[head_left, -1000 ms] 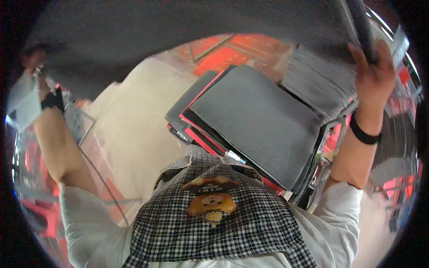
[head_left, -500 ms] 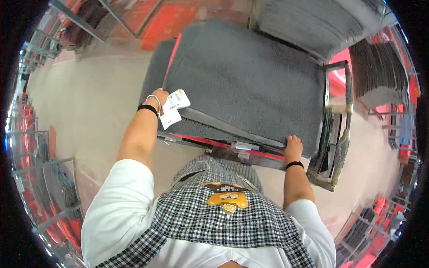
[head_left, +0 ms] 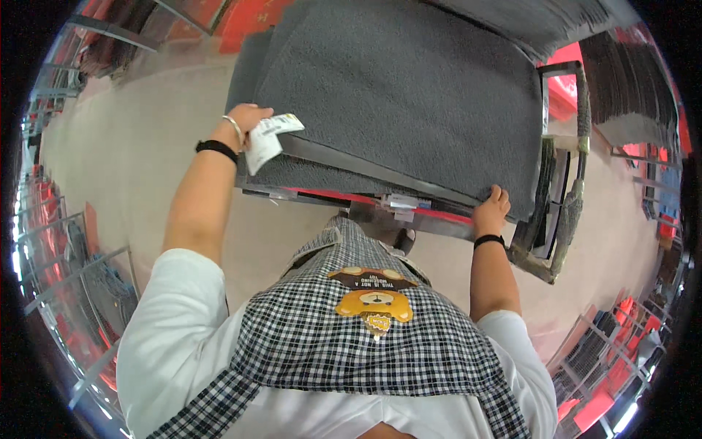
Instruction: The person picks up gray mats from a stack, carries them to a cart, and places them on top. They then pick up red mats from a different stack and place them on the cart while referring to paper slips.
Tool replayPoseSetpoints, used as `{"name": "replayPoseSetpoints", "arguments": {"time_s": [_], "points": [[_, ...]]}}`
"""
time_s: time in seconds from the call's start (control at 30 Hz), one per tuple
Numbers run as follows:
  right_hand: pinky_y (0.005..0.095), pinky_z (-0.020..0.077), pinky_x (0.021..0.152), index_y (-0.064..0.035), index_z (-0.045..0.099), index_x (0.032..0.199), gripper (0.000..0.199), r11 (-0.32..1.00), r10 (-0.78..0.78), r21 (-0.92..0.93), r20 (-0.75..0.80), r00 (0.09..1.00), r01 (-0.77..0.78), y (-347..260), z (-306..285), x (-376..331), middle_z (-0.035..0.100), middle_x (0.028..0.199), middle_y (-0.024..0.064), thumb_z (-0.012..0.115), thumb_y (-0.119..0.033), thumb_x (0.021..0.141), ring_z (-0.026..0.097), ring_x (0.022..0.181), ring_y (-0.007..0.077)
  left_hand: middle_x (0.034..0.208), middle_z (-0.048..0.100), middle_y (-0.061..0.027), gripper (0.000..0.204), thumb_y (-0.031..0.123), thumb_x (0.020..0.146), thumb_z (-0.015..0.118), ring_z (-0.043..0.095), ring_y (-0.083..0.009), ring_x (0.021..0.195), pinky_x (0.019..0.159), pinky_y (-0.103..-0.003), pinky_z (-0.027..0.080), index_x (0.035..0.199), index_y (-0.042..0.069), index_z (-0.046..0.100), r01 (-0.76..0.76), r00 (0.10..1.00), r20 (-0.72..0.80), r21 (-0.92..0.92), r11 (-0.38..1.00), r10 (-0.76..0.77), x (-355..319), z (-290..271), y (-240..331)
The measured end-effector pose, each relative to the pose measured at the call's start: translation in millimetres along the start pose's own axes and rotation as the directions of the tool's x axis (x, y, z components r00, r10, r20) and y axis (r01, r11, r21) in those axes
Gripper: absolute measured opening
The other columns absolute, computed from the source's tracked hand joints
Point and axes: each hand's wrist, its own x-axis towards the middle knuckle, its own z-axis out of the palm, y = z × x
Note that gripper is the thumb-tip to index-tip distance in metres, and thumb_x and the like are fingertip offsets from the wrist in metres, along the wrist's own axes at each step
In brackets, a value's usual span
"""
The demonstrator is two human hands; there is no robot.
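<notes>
Large grey pile mat [head_left: 409, 95] is gripped at both near corners, left hand [head_left: 245, 121] and right hand [head_left: 491, 211] clenched, so it lies flat on the stack; white tag [head_left: 267, 139] dangles by left hand.

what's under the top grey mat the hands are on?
Under the top grey mat, edges of more dark mats show, stacked on a red-edged cart. Left hand and right hand grip its near corners. How many lie below is hidden.

Your apron [head_left: 365, 344] is black-and-white check with an orange-and-brown bear patch [head_left: 374, 296], over a white shirt [head_left: 168, 329]. The mat [head_left: 409, 95] ahead is dark grey; its tag [head_left: 267, 139] white. Both wristbands are black, the floor [head_left: 131, 146] beige.
</notes>
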Motion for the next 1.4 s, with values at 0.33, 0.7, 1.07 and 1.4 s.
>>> {"name": "replayPoseSetpoints", "arguments": {"time_s": [0.33, 0.7, 1.07, 1.4], "points": [[0.0577, 0.0352, 0.102, -0.0183, 0.028, 0.144, 0.075, 0.971, -0.232, -0.029, 0.148, 0.961, 0.239, -11.8, -29.6, 55.7, 0.022, 0.152, 0.0091, 0.059, -0.004, 0.078, 0.015, 0.142, 0.0291, 0.122, 0.056, -0.0187, 0.081, 0.019, 0.083, 0.07, 0.061, -0.0215, 0.098, 0.082, -0.035, 0.05, 0.141, -0.009, 0.022, -0.064, 0.974, -0.221, -0.498, 0.865, -0.055, -44.8, 41.6, -111.6], [0.0424, 0.0535, 0.086, -0.0199, 0.028, 0.144, 0.081, 0.911, -0.244, -0.28, 0.228, 0.943, 0.303, -23.3, -59.0, 73.0, 0.025, 0.151, 0.0079, 0.07, -0.013, 0.074, 0.029, 0.136, 0.0318, 0.101, 0.064, -0.0058, 0.039, 0.038, 0.093, 0.053, 0.058, -0.013, 0.088, 0.078, -0.029, 0.045, 0.099, 0.001, 0.065, -0.796, 0.33, -0.057, 0.52, 0.31, 0.942, -40.0, 30.1, 213.6], [0.0382, 0.0387, 0.088, -0.0143, 0.061, 0.113, 0.043, 0.794, -0.607, -0.278, -0.301, 0.736, 0.541, -28.3, -136.6, 74.8, 0.062, 0.107, 0.0027, 0.055, -0.003, 0.072, 0.056, 0.1, 0.024, 0.106, 0.064, -0.011, 0.055, 0.028, 0.085, 0.068, 0.061, -0.0163, 0.093, 0.08, -0.029, 0.048, 0.122, -0.009, 0.053, -0.688, 0.619, -0.622, -0.135, 0.713, 0.479, -88.0, -52.8, 99.3], [0.0403, 0.0403, 0.081, -0.0099, 0.052, 0.093, 0.012, 0.844, -0.511, -0.273, -0.149, 0.847, 0.461, -53.0, -16.6, 6.3, 0.053, 0.093, 0.0072, 0.05, -0.011, 0.081, 0.053, 0.091, 0.0263, 0.128, 0.051, -0.0294, 0.067, 0.038, 0.084, 0.062, 0.056, -0.0346, 0.114, 0.097, -0.035, 0.043, 0.127, -0.011, 0.048, -0.108, 0.743, -0.576, 0.398, 0.911, 0.339, -8.9, -54.1, -60.1]]}}
